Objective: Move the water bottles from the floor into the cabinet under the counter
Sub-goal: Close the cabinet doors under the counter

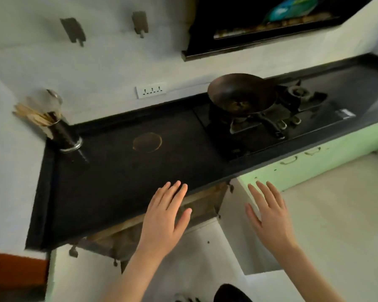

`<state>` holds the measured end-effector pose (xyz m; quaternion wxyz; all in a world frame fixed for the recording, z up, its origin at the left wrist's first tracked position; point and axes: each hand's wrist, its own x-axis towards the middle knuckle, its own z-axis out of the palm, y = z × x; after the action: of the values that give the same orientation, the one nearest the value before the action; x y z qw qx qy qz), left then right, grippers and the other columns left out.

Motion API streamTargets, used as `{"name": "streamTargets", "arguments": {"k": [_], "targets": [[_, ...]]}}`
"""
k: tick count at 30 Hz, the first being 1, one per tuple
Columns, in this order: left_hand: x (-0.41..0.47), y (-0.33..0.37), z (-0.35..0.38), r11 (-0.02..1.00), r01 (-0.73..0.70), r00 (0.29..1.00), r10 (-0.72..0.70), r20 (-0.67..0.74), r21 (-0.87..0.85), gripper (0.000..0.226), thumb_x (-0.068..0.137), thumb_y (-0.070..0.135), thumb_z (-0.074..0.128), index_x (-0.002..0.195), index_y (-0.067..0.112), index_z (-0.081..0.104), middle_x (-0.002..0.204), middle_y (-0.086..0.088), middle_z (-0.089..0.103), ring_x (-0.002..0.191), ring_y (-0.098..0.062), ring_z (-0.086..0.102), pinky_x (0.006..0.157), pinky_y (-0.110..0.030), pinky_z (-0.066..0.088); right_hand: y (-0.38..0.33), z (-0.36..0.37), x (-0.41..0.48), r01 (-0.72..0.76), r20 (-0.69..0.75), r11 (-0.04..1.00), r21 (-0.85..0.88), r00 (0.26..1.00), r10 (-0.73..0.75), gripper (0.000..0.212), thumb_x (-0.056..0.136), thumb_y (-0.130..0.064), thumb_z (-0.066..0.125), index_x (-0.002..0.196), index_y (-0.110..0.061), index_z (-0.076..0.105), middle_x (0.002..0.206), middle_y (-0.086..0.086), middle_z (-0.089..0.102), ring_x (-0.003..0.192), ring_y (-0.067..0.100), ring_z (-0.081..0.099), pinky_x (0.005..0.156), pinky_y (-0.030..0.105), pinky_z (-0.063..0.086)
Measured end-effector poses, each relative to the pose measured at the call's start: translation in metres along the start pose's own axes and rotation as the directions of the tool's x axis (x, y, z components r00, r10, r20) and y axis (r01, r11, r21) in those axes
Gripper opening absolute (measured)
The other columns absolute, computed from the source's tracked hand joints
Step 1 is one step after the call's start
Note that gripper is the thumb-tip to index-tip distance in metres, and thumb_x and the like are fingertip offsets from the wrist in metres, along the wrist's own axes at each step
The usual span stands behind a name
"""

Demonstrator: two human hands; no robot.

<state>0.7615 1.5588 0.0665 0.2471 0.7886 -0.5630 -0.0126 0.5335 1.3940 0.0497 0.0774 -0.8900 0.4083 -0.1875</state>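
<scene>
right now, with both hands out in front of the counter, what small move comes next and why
Probably bend down toward the floor: the left hand and right hand are open and empty, no bottle shows clearly, and the cabinet below the counter already looks open.

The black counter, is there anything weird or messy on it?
Yes. A brownish ring mark sits on the bare counter, between the utensil holder and the stove, like a stain left by a round pot bottom. Nothing looks spilled.
</scene>
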Motion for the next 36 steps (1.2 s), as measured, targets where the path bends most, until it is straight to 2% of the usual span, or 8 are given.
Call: {"name": "streamTargets", "arguments": {"k": [6, 12, 18, 22, 26, 28, 33, 36], "targets": [[0.065, 0.007, 0.055, 0.993, -0.100, 0.982, 0.108, 0.153, -0.062, 0.056, 0.100, 0.047, 0.033, 0.149, 0.021, 0.038, 0.153, 0.000, 0.041, 0.145, -0.019, 0.030, 0.118, -0.040, 0.026, 0.050, 0.014, -0.009, -0.247, -0.013, 0.969, 0.014, 0.969, 0.247, 0.056, 0.100, -0.046, 0.035, 0.148, -0.019, 0.043, 0.153, 0.012, 0.043, 0.144, 0.038, 0.031, 0.113, 0.056, 0.034], [0.143, 0.006, 0.134, 0.990, -0.143, 0.937, 0.130, 0.325, 0.016, 0.058, 0.099, 0.045, 0.029, 0.148, 0.017, 0.040, 0.153, -0.007, 0.042, 0.144, -0.026, 0.034, 0.119, -0.043, 0.025, 0.116, 0.072, 0.010, -0.450, 0.157, 0.890, 0.079, 0.887, 0.435, 0.059, 0.103, -0.049, 0.031, 0.154, -0.020, 0.033, 0.157, 0.014, 0.035, 0.145, 0.039, 0.027, 0.117, 0.054, 0.028], [0.182, -0.008, 0.211, 0.981, -0.148, 0.885, 0.074, 0.459, 0.127, 0.053, 0.102, 0.037, 0.031, 0.152, 0.018, 0.033, 0.157, -0.005, 0.034, 0.147, -0.025, 0.026, 0.120, -0.041, 0.018, 0.154, 0.139, 0.011, -0.481, 0.414, 0.874, 0.065, 0.810, 0.416, 0.051, 0.102, -0.035, 0.047, 0.149, -0.015, 0.041, 0.148, 0.011, 0.048, 0.136, 0.035, 0.042, 0.112, 0.048, 0.037], [0.184, -0.030, 0.233, 0.972, -0.140, 0.873, 0.032, 0.487, 0.187, 0.049, 0.103, 0.029, 0.038, 0.152, 0.020, 0.033, 0.158, -0.005, 0.033, 0.147, -0.027, 0.026, 0.120, -0.045, 0.021, 0.161, 0.158, 0.009, -0.534, 0.505, 0.836, 0.128, 0.760, 0.409, 0.044, 0.103, -0.030, 0.047, 0.144, -0.015, 0.049, 0.137, 0.009, 0.056, 0.126, 0.033, 0.050, 0.104, 0.044, 0.044], [0.183, -0.043, 0.235, 0.969, -0.178, 0.867, 0.073, 0.492, 0.171, 0.051, 0.102, 0.029, 0.045, 0.151, 0.023, 0.034, 0.157, -0.004, 0.034, 0.147, -0.027, 0.027, 0.119, -0.049, 0.026, 0.154, 0.157, 0.007, -0.632, 0.540, 0.736, 0.241, 0.718, 0.439, 0.039, 0.105, -0.027, 0.042, 0.141, -0.015, 0.052, 0.127, 0.007, 0.060, 0.112, 0.028, 0.058, 0.091, 0.028, 0.042], [0.185, -0.046, 0.233, 0.972, -0.190, 0.864, 0.099, 0.493, 0.138, 0.051, 0.101, 0.029, 0.047, 0.150, 0.023, 0.036, 0.156, -0.005, 0.035, 0.146, -0.028, 0.028, 0.118, -0.049, 0.027, 0.149, 0.157, 0.006, -0.664, 0.529, 0.693, 0.279, 0.709, 0.466, 0.037, 0.105, -0.025, 0.043, 0.140, -0.015, 0.053, 0.124, 0.006, 0.061, 0.109, 0.028, 0.059, 0.088, 0.025, 0.038], [0.191, -0.064, 0.225, 0.967, -0.255, 0.827, 0.206, 0.524, 0.023, 0.047, 0.103, 0.027, 0.044, 0.150, 0.024, 0.037, 0.157, -0.001, 0.034, 0.147, -0.024, 0.025, 0.118, -0.042, 0.022, 0.131, 0.161, 0.003, -0.728, 0.484, 0.626, 0.279, 0.670, 0.564, 0.035, 0.105, -0.024, 0.046, 0.137, -0.018, 0.057, 0.126, 0.005, 0.062, 0.113, 0.026, 0.059, 0.087, 0.022, 0.035], [0.193, -0.087, 0.219, 0.946, -0.318, 0.796, 0.302, 0.524, -0.061, 0.044, 0.103, 0.021, 0.045, 0.147, 0.022, 0.042, 0.155, -0.002, 0.038, 0.146, -0.022, 0.028, 0.119, -0.044, 0.025, 0.116, 0.165, -0.004, -0.743, 0.424, 0.603, 0.292, 0.665, 0.614, 0.033, 0.103, -0.017, 0.049, 0.135, -0.018, 0.059, 0.127, 0.008, 0.064, 0.115, 0.029, 0.060, 0.093, 0.030, 0.042]]}}
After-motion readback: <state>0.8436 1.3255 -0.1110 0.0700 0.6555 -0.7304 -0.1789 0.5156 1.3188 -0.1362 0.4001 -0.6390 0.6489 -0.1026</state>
